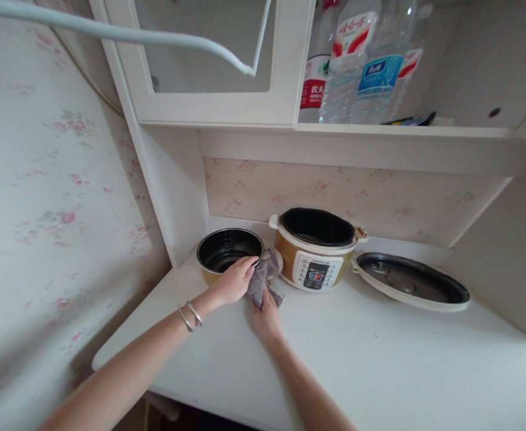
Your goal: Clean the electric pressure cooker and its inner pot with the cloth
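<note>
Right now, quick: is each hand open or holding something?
Left hand: at the rim of the pot; its grip can't be told.
Right hand: closed, holding the grey cloth.

Far left bottle (pixel 315 90): "农夫", "NONGFU" on red. Next bottle (pixel 351 48): "哈哈" in red. Print on the blue label (pixel 380 75), cooker (pixel 316 272) and pot (pixel 230 242) is illegible.
</note>
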Available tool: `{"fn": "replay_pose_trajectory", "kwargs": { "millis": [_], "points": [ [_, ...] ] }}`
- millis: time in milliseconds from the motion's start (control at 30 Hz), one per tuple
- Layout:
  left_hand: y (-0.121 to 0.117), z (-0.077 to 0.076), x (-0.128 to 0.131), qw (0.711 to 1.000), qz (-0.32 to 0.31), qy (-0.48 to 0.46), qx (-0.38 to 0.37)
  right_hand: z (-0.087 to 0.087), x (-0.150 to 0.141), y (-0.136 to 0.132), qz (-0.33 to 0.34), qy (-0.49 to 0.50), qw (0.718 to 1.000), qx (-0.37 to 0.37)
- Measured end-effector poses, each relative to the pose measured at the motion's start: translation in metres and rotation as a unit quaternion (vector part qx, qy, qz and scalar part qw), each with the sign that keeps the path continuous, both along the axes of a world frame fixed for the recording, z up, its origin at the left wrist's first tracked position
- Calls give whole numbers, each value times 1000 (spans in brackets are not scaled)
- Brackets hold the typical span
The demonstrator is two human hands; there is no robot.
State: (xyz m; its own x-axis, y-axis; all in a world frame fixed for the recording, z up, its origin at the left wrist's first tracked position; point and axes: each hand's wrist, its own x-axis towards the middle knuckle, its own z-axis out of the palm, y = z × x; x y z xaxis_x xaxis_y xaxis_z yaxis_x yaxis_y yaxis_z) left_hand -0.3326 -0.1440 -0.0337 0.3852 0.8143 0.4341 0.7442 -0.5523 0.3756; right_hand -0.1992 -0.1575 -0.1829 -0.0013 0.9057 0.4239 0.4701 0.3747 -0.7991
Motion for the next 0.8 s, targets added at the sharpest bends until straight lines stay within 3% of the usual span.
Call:
{"fn": "replay_pose_trajectory", "kwargs": {
  "millis": [100, 200, 300, 400, 567, 667, 800],
  "points": [
    [7, 14, -41, 1000, -21, 5, 11, 0, 1, 0, 5, 7, 1000, 4],
    [18, 19, -95, 995, 15, 95, 3, 1, 2, 0, 2, 11, 1000, 3],
    [27, 13, -138, 981, 37, 190, -18, 2, 1, 0, -10, 7, 1000, -9],
    [28, 1, -157, 973, 50, 222, -27, 3, 1, 0, -21, 0, 1000, -19],
    [17, -13, -139, 976, 59, 210, -4, 6, 0, -2, -14, -16, 1000, -7],
    [9, -17, -109, 977, 63, 202, 14, 6, -1, -2, -5, -23, 1000, 0],
    [-1, -23, -61, 972, 138, 179, 56, 4, -1, -3, -2, -21, 1000, -4]
  ]
}}
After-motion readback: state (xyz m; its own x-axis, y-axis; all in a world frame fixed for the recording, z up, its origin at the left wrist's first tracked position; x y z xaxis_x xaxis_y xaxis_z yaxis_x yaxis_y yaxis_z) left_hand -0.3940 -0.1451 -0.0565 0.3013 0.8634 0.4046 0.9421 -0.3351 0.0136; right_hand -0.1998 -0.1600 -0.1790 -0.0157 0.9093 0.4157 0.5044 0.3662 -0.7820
